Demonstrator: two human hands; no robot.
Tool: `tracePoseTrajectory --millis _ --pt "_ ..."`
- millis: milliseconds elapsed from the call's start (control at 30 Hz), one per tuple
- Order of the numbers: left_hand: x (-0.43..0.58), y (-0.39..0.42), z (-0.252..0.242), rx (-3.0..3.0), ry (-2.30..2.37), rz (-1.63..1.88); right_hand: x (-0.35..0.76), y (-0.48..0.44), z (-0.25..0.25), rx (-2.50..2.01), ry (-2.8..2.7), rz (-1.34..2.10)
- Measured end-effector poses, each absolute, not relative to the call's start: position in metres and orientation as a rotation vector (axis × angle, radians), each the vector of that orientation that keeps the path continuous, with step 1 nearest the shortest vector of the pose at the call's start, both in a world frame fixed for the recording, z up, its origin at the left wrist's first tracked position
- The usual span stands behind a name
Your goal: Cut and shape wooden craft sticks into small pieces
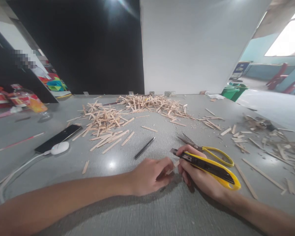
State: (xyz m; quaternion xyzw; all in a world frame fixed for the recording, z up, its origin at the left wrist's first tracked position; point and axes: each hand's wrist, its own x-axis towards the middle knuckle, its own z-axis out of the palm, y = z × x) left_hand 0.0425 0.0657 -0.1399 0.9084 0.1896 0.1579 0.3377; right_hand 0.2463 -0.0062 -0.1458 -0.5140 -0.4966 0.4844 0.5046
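Near the table's front, my left hand [153, 175] has its fingers closed on a small piece of wooden stick [176, 164]. The piece bridges the narrow gap to the fingers of my right hand [193, 168]. A yellow and black utility knife [208, 167] is gripped in my right hand, its blade end pointing left and slightly up. Just behind that hand lies a pair of scissors [218, 154] with yellow handles, partly covered by my hand and the knife. A dark pen [144, 148] rests beyond my left hand.
Heaped wooden sticks [104, 118] spread along the back of the grey table [108, 209]. Scattered stick pieces [263, 173] lie to the right. On the left are a phone [59, 138], a white earbud case [60, 148] with a cable, and a bottle [30, 100]. A partition [201, 46] stands behind.
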Motion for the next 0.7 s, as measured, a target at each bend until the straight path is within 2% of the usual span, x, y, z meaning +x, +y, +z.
tracePoseTrajectory --millis 333,700 --pt "0.043 0.068 -0.136 2.332 0.500 0.454 0.246 -0.007 -0.142 -1.254 -1.227 1.178" --pt "0.037 0.062 -0.156 2.409 0.480 0.749 0.246 -0.005 -0.136 -1.272 -1.233 1.164"
